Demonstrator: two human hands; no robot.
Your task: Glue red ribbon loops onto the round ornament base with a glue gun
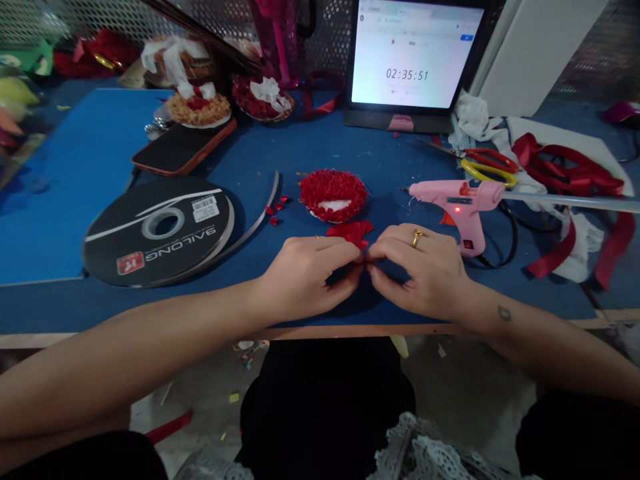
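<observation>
Close to the table's front edge, my left hand (315,277) and my right hand (423,270) meet fingertip to fingertip. Both are closed in a pinch on a small piece of red ribbon, mostly hidden by the fingers. Just beyond them lie cut red ribbon pieces (350,231). Behind those sits a round red ruffled piece (333,193) with a white patch showing. A pink glue gun (457,200) with a lit red light rests right of it, by my right hand. Tiny red scraps (275,212) are scattered to the left.
A black ribbon spool (165,233) lies at left, its grey ribbon (257,223) curling toward the middle. A phone (183,147) bears a brown ruffled piece (199,110). Scissors (487,165) and red ribbon (565,167) lie right. A tablet (415,57) stands at the back.
</observation>
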